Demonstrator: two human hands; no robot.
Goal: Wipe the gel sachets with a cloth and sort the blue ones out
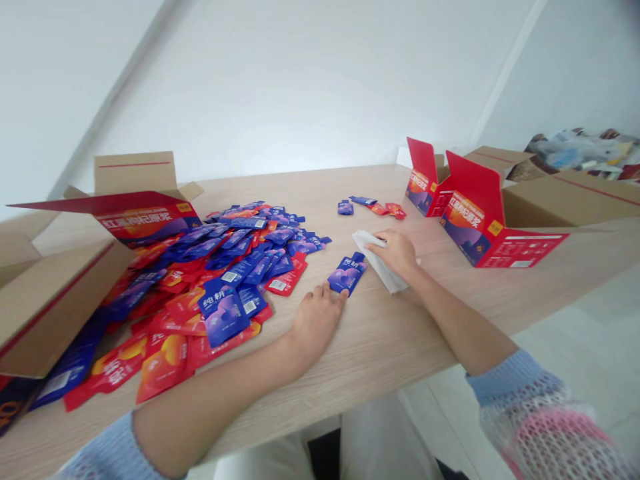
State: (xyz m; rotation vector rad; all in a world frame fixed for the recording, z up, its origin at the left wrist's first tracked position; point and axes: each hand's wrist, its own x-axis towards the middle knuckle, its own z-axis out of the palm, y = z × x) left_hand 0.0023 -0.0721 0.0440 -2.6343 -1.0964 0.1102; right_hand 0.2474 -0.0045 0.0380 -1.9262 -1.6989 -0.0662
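Note:
On the table in front of me a blue spouted pouch (pixel 346 273) lies flat, its cap end pointing away. My left hand (pixel 317 320) has its fingers together on the pouch's near end and holds it against the table. Just right of the pouch, my right hand (pixel 397 255) is closed on a folded white tissue (pixel 384 268), which rests against the tabletop. To the left spreads a large heap of blue and red pouches (pixel 225 312), some overlapping and some face down.
An open red carton (pixel 150 219) lies tipped behind the heap, with a brown carton flap (pixel 60 300) at the near left. Several loose pouches (pixel 345 208) lie farther back. Two open red cartons (pixel 470 227) (pixel 425 190) stand at the right, near plastic-wrapped items (pixel 583 153).

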